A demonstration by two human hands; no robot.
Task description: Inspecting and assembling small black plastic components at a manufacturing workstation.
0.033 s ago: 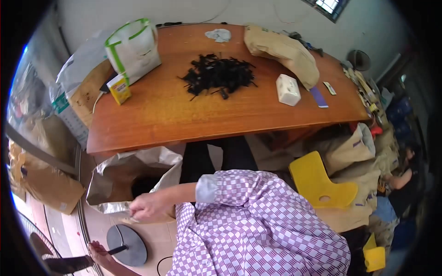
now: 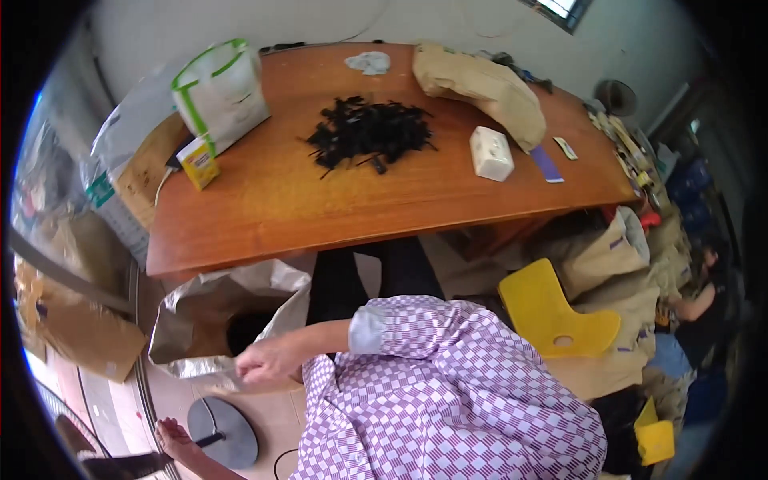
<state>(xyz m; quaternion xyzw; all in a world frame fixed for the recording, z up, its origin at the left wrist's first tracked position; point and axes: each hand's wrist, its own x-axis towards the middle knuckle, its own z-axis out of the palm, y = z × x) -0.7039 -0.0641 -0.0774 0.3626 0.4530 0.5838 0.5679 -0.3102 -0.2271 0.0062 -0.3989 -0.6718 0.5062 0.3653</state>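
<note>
My right hand (image 2: 270,360) is closed, its fingers curled together, over the near rim of a large silver-lined bag (image 2: 188,324); whatever it may hold is hidden. Inside that bag lies something dark. My left hand (image 2: 174,438) is low at the left, fingers stretched out, beside the dark pole of a standing fan (image 2: 128,464). The pole rises from a round dark base (image 2: 232,432). On the wooden table (image 2: 304,204) in front of me sits a heap of small black strip-like pieces (image 2: 368,136).
The table also carries a white-and-green bag (image 2: 228,100), a yellow box (image 2: 198,164), a tissue pack (image 2: 491,154) and a brown paper sack (image 2: 488,84). A yellow chair (image 2: 552,312) stands to my right, near more sacks (image 2: 604,252). Another person (image 2: 696,312) is at far right.
The whole view has shifted slightly. My right hand is a little farther right against the silver-lined bag. My left hand stays beside the fan pole.
</note>
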